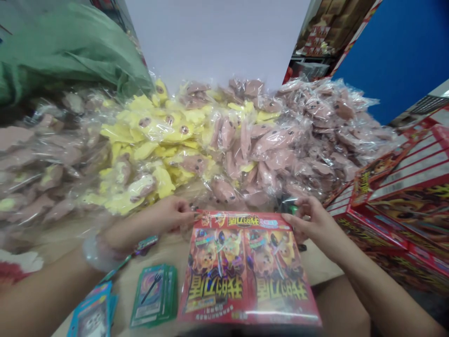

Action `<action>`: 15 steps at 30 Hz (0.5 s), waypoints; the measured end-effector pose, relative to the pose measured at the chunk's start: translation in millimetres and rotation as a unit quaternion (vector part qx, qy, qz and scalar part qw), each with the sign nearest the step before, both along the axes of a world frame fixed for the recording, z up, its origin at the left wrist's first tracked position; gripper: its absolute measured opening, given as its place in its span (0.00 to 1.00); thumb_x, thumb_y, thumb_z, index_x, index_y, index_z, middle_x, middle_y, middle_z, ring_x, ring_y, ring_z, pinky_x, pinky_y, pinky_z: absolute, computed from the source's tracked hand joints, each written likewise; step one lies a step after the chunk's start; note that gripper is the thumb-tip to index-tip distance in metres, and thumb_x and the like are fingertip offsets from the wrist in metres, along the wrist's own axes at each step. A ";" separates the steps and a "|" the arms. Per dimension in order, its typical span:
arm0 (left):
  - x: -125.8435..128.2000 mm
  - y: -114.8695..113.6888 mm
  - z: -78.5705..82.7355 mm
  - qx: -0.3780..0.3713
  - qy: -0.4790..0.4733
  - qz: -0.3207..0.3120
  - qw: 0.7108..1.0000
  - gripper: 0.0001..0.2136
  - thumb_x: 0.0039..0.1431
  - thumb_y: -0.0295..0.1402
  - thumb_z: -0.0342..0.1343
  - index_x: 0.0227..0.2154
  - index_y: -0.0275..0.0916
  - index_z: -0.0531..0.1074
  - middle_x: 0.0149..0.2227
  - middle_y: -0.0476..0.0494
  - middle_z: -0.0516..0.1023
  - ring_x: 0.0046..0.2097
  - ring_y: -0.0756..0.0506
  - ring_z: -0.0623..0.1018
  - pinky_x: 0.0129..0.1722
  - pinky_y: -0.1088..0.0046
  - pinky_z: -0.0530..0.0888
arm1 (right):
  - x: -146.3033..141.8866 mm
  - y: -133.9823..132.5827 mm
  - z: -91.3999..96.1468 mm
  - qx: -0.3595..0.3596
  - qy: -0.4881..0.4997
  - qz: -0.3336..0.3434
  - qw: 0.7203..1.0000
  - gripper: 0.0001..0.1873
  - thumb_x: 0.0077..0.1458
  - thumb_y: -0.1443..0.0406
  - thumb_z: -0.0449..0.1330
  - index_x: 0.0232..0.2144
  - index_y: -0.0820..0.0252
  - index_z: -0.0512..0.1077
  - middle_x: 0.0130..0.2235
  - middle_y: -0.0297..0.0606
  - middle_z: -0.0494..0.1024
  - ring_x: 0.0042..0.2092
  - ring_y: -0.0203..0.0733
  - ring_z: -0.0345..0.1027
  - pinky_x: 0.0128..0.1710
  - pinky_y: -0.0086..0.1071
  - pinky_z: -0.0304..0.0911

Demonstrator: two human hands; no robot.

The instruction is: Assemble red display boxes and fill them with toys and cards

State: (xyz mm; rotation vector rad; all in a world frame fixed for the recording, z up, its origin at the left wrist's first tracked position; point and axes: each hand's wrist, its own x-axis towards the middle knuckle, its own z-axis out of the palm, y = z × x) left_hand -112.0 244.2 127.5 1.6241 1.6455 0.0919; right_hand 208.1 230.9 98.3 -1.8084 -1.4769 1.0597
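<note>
A red printed plastic packet (245,271) with two cartoon panels lies flat in front of me on the wooden table (168,250). My left hand (171,215) pinches its top left corner, fingers closed on the edge. My right hand (308,217) pinches the top right corner the same way. Something small and green (290,206) shows just behind the right fingers; I cannot make out what it is.
A big heap of pink plush toys (298,135) and yellow plush toys (157,135) in clear bags fills the far side. A stack of green cards (154,295) and blue cards (93,313) lies at near left. Red printed boxes (396,201) are stacked at right.
</note>
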 end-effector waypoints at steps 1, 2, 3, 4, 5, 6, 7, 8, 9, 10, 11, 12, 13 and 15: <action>5.9 -9.7 3.2 0.097 0.036 -0.004 0.995 0.15 0.48 0.46 0.53 0.28 0.37 0.69 0.26 0.41 0.74 0.30 0.42 0.74 0.30 0.66 0.71 | -2.4 -7.0 1.8 0.056 -0.042 -0.003 0.998 0.32 0.43 0.51 0.60 0.46 0.58 0.56 0.32 0.36 0.69 0.24 0.40 0.67 0.22 0.37 0.67; 13.5 -22.2 5.6 0.186 0.056 -0.021 0.981 0.19 0.48 0.47 0.54 0.36 0.38 0.70 0.36 0.37 0.75 0.39 0.37 0.74 0.39 0.60 0.71 | -6.5 -16.7 4.2 0.114 -0.085 0.008 0.990 0.35 0.45 0.51 0.60 0.52 0.57 0.53 0.40 0.43 0.69 0.33 0.44 0.70 0.32 0.41 0.68; 21.8 -37.3 6.2 0.247 0.053 -0.058 0.966 0.24 0.46 0.48 0.56 0.45 0.41 0.68 0.48 0.36 0.71 0.49 0.34 0.69 0.49 0.55 0.65 | -11.9 -28.8 6.2 0.165 -0.123 0.033 0.978 0.37 0.46 0.52 0.59 0.55 0.55 0.51 0.48 0.48 0.65 0.42 0.49 0.68 0.41 0.46 0.66; 29.8 -54.2 4.1 0.278 0.030 -0.110 0.954 0.31 0.44 0.51 0.57 0.51 0.46 0.64 0.56 0.39 0.62 0.57 0.32 0.61 0.55 0.51 0.56 | -17.5 -42.9 6.9 0.200 -0.153 0.072 0.965 0.37 0.47 0.52 0.59 0.57 0.52 0.51 0.55 0.48 0.59 0.51 0.54 0.61 0.49 0.49 0.60; 36.4 -71.9 -1.4 0.277 0.000 -0.164 0.947 0.36 0.40 0.53 0.59 0.55 0.50 0.59 0.61 0.43 0.54 0.60 0.30 0.53 0.58 0.49 0.48 | -22.3 -58.3 5.4 0.211 -0.170 0.110 0.956 0.37 0.47 0.53 0.59 0.58 0.48 0.50 0.60 0.45 0.51 0.58 0.57 0.51 0.54 0.52 0.53; 40.8 -89.4 -10.3 0.265 -0.024 -0.197 0.944 0.40 0.37 0.54 0.60 0.56 0.53 0.56 0.63 0.46 0.48 0.62 0.28 0.47 0.59 0.46 0.43 | -25.4 -74.4 0.9 0.204 -0.176 0.131 0.954 0.38 0.47 0.53 0.59 0.58 0.46 0.50 0.63 0.42 0.45 0.61 0.58 0.43 0.56 0.54 0.48; 42.7 -105.7 -22.5 0.262 -0.042 -0.192 0.945 0.42 0.36 0.53 0.61 0.57 0.55 0.54 0.64 0.47 0.43 0.62 0.27 0.44 0.58 0.44 0.42 | -26.3 -90.2 -6.9 0.188 -0.168 0.129 0.959 0.39 0.47 0.53 0.59 0.59 0.45 0.48 0.64 0.39 0.41 0.62 0.59 0.38 0.57 0.55 0.45; 42.3 -119.9 -37.0 0.267 -0.056 -0.153 0.950 0.42 0.39 0.51 0.62 0.58 0.55 0.50 0.65 0.48 0.39 0.63 0.28 0.43 0.58 0.44 0.44 | -25.0 -104.9 -18.0 0.171 -0.141 0.105 0.969 0.40 0.48 0.53 0.58 0.60 0.45 0.45 0.64 0.39 0.40 0.63 0.58 0.37 0.57 0.55 0.45; 40.4 -131.6 -52.9 0.272 -0.081 -0.093 0.954 0.44 0.41 0.49 0.61 0.60 0.55 0.44 0.65 0.46 0.36 0.63 0.29 0.44 0.58 0.46 0.49 | -22.2 -117.9 -31.6 0.149 -0.098 0.072 0.981 0.40 0.49 0.54 0.57 0.60 0.46 0.43 0.64 0.40 0.42 0.62 0.58 0.39 0.56 0.55 0.47; 37.8 -140.4 -68.8 0.269 -0.118 -0.026 0.956 0.46 0.44 0.47 0.61 0.61 0.54 0.38 0.65 0.44 0.35 0.62 0.30 0.47 0.57 0.49 0.55 | -18.8 -128.7 -46.6 0.118 -0.045 0.050 0.991 0.39 0.50 0.54 0.56 0.60 0.48 0.44 0.63 0.42 0.47 0.61 0.57 0.45 0.55 0.53 0.51; 35.5 -146.3 -83.4 0.252 -0.163 0.034 0.953 0.48 0.45 0.46 0.61 0.61 0.52 0.32 0.65 0.42 0.37 0.62 0.32 0.51 0.55 0.53 0.60 | -15.8 -136.8 -61.6 0.080 0.007 0.046 0.996 0.35 0.50 0.54 0.55 0.59 0.50 0.48 0.60 0.43 0.55 0.59 0.56 0.51 0.53 0.50 0.55; 34.1 -149.5 -95.2 0.226 -0.212 0.076 0.948 0.51 0.44 0.46 0.61 0.60 0.50 0.28 0.64 0.39 0.42 0.60 0.33 0.56 0.53 0.57 0.65 | -13.9 -142.4 -74.9 0.047 0.049 0.057 0.996 0.30 0.50 0.54 0.54 0.55 0.51 0.55 0.56 0.43 0.63 0.56 0.56 0.58 0.51 0.48 0.59; 33.9 -150.6 -103.2 0.197 -0.255 0.105 0.941 0.53 0.42 0.47 0.62 0.60 0.47 0.27 0.63 0.37 0.48 0.58 0.34 0.61 0.51 0.60 0.68 | -13.4 -145.6 -85.0 0.023 0.076 0.070 0.994 0.25 0.50 0.54 0.54 0.50 0.52 0.62 0.52 0.42 0.69 0.53 0.55 0.62 0.49 0.45 0.61; 35.9 -148.3 -104.5 0.146 -0.308 0.131 0.931 0.50 0.42 0.47 0.62 0.61 0.42 0.34 0.58 0.36 0.60 0.54 0.36 0.67 0.47 0.65 0.71 | -16.4 -146.8 -91.0 0.008 0.082 0.080 0.993 0.16 0.50 0.55 0.54 0.38 0.55 0.70 0.43 0.40 0.75 0.47 0.55 0.67 0.47 0.42 0.63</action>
